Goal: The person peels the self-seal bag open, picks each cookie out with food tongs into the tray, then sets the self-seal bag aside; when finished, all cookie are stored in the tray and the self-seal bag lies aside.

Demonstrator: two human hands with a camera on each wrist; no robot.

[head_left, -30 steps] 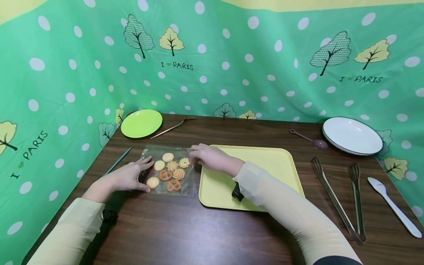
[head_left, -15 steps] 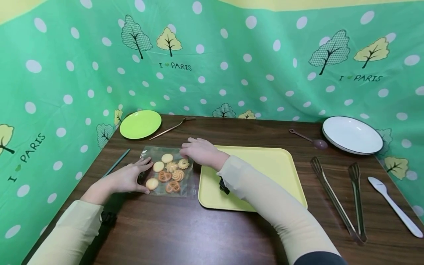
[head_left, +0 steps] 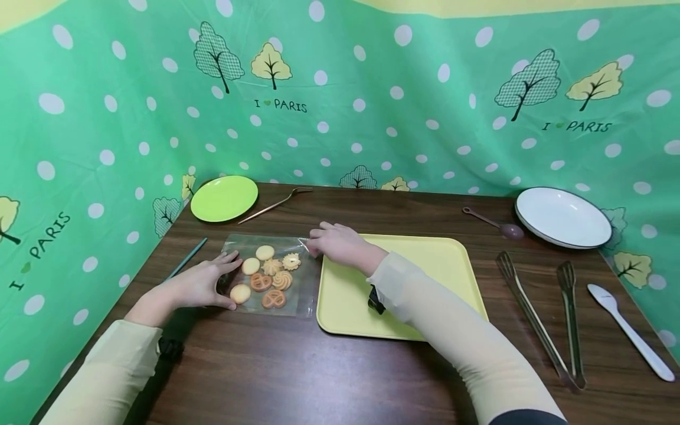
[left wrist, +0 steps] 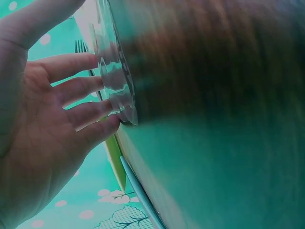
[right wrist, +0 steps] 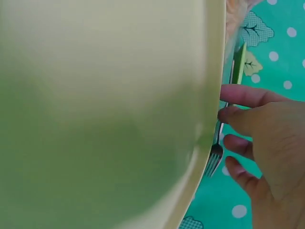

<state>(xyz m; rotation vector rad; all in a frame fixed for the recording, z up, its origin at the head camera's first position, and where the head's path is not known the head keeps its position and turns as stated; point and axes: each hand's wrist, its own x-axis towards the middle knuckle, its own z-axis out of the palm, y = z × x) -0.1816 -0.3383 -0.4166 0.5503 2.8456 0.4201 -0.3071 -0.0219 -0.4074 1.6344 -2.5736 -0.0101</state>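
A clear plastic bag (head_left: pixel 303 295) lies flat on the dark wooden table, with several cookies (head_left: pixel 283 280) in it, two of them pretzel-shaped. My left hand (head_left: pixel 198 284) rests at the bag's left side with fingers and thumb spread. In the left wrist view its fairly straight fingertips touch the raised plastic edge (left wrist: pixel 116 78). At the bag's upper right corner, my right hand (head_left: pixel 345 245) pinches the plastic, which is drawn up into a small crease. That hand hovers over the left edge of a yellow tray (head_left: pixel 446 265); the tray hides much of the pinch in the right wrist view.
A green plate (head_left: pixel 224 199) and a fork (head_left: pixel 273 205) lie at the back left, a blue-green stick (head_left: pixel 186 258) beside my left hand. On the right are a spoon (head_left: pixel 511 231), a white dish (head_left: pixel 563 217), metal tongs (head_left: pixel 536 319) and a white knife (head_left: pixel 632 333).
My right hand first shifted left over the bag's upper right corner, then back right, where the plastic is now lifted into a crease. The left hand has stayed at the bag's left side.
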